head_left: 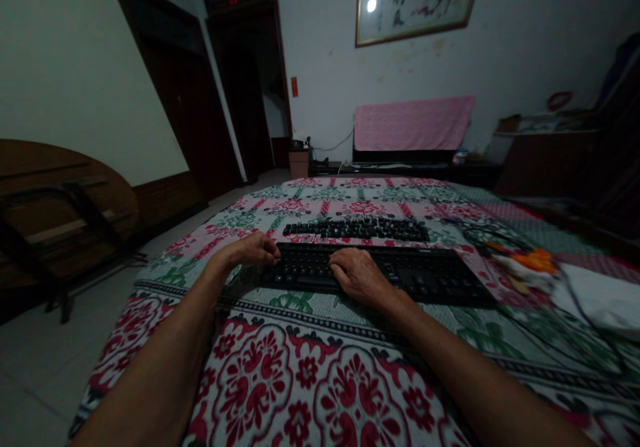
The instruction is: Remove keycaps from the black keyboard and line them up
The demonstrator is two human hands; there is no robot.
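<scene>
A black keyboard (415, 277) lies on the patterned tablecloth in front of me, with many small key positions showing. At its left end is my left hand (256, 248), its fingertips closed together against the upper corner; whatever they may pinch is too small to make out. My right hand (359, 275) rests over the middle of the keyboard, fingers bent and a little apart, touching the keys area and holding nothing visible. Just behind the keyboard, loose black keycaps (355, 228) are laid out in rows.
The tablecloth (300, 367) is red, green and white. To the right lie black cables (480, 234), an orange item (537, 259) and a white sheet or bag (600, 294). A folded round table (65, 214) leans on the left wall. A pink cloth (413, 124) hangs at the back.
</scene>
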